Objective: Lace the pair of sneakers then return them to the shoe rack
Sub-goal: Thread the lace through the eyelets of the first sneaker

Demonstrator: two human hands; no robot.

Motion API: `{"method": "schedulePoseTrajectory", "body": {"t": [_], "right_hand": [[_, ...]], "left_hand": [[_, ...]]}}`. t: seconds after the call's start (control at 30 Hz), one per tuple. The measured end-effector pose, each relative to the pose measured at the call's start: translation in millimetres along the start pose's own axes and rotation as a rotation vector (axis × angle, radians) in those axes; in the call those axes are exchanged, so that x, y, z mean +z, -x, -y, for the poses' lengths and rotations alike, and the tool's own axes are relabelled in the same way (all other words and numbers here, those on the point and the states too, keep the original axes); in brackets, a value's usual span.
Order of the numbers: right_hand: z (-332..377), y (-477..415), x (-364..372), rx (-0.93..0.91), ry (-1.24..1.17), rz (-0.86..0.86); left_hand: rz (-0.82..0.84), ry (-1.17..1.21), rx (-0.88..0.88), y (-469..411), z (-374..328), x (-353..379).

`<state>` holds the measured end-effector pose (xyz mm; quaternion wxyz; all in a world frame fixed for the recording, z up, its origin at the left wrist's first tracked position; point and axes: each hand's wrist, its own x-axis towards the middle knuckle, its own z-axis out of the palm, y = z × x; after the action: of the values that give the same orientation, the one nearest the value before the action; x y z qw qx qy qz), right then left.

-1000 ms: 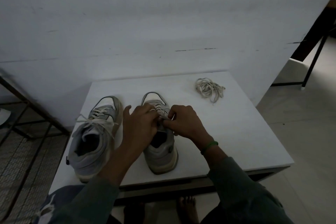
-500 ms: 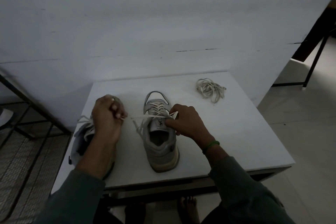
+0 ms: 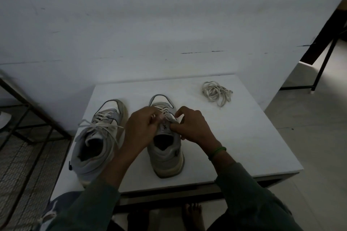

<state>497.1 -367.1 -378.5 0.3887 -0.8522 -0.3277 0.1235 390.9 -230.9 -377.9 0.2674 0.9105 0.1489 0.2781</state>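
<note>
Two grey-and-white sneakers stand side by side on one white table, toes toward the wall behind the table. One, the left sneaker, stands near the table's left edge, its lace already threaded and knotted, with loose ends splayed across the tongue. One, the right sneaker, stands at the table's middle, just beside the first but apart from it. Two bare hands meet over the tongue of the right sneaker: the left hand has its fingers pressed together on the pale lace at the upper eyelets, and the right hand pinches the lace between thumb and curled fingers at the shoe's right side. Both hands cover the middle rows of lacing, so the lace's exact path there cannot be told. One green band circles the right wrist, and two dark green sleeves reach in from the table's near edge. One loose coil of spare lace lies near the table's far right corner, well apart from both shoes. One dark metal rack with a mesh shelf stands on the floor beside the table's left edge. One dark-framed piece of furniture stands beyond the table's right side. Bare toes show beneath the table's near edge.
</note>
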Motion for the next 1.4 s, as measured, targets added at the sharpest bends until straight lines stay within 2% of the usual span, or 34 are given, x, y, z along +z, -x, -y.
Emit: {"method": "schedulePoseTrajectory", "body": {"t": [0.13, 0.23, 0.27, 0.37, 0.47, 0.53, 0.67, 0.77, 0.83, 1.03, 1.13, 1.2, 1.27, 1.3, 1.4], "right_hand": [[-2, 1, 0, 0.006, -0.001, 0.008], [-6, 1, -3, 0.011, 0.004, 0.018], [-7, 2, -3, 0.01, 0.006, 0.018], [-4, 2, -2, -0.012, 0.03, 0.029], [1, 3, 0, -0.044, 0.113, 0.04], [4, 3, 2, -0.123, 0.21, -0.01], [8, 3, 16, -0.359, 0.339, -0.121], [12, 1, 25, -0.405, 0.44, -0.152], [15, -1, 30, -0.402, 0.466, -0.218], [21, 0, 34, -0.361, 0.417, -0.327], [20, -3, 27, -0.153, 0.19, -0.296], [16, -10, 21, 0.112, -0.135, -0.24], [14, -12, 15, 0.234, -0.361, -0.218], [15, -11, 13, 0.206, -0.357, -0.219], [20, -5, 10, -0.132, 0.007, -0.185]], "left_hand": [[-0.033, 0.362, -0.26, 0, -8, 2], [-0.22, 0.618, -0.551, -10, -4, -7], [-0.264, 0.636, -0.567, -11, 2, -12], [-0.282, 0.395, -0.479, -8, 20, -16], [-0.123, 0.156, -0.4, -3, 22, -7], [-0.111, -0.025, -0.265, 2, 14, -2], [-0.105, -0.234, -0.052, 14, -1, -4], [-0.021, -0.403, -0.019, 15, 0, -4], [0.015, -0.416, -0.048, 14, 4, -3], [0.004, -0.298, 0.032, 15, 17, -1], [0.006, -0.268, 0.03, 14, 21, 0], [0.013, -0.245, 0.018, 14, 23, 1], [0.018, -0.236, 0.013, 14, 24, 2], [0.021, -0.237, 0.012, 15, 23, 2], [0.026, -0.236, 0.01, 16, 22, 1]]}}
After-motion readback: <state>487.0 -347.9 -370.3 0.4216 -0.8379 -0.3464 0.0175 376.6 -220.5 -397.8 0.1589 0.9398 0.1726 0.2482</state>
